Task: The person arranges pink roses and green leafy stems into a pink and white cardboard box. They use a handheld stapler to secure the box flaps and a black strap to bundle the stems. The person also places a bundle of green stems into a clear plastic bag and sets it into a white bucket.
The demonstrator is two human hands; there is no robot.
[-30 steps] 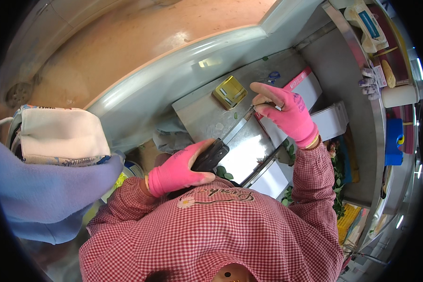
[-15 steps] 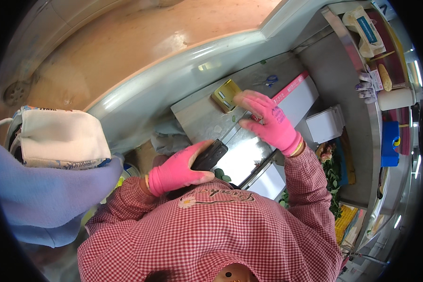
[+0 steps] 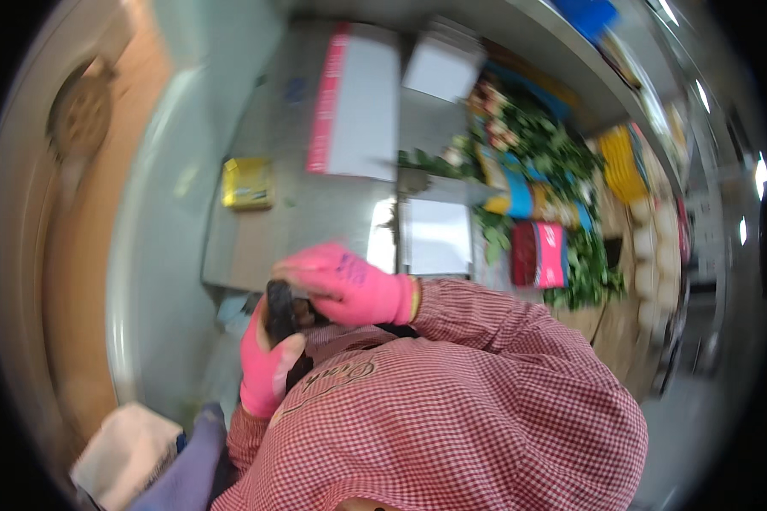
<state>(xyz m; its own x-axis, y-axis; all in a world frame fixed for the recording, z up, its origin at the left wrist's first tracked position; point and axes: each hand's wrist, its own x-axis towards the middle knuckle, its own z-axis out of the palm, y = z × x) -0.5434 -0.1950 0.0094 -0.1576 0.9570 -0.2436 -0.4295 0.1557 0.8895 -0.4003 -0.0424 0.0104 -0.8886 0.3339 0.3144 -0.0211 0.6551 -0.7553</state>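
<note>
- While the yellow tray (image 3: 247, 194) is seated on the grey tabletop (image 3: 256, 243), both hands are kept nearer the body.
- Black object (image 3: 279, 315) is held in the left hand (image 3: 262, 366), thumb wrapped around, just off the table's near edge (motion blur, exact type unclear).
- Right hand (image 3: 343, 285) is laid over the object's right side, fingers curled; whether it is actually gripped there cannot be told.
- White pink-edged box (image 3: 362, 111) is placed farther back.
- White pad (image 3: 439, 234) is set right of that.
- Leafy flowers (image 3: 554, 145) are piled far right, pink-and-red packet (image 3: 540, 255) beside them.
</note>
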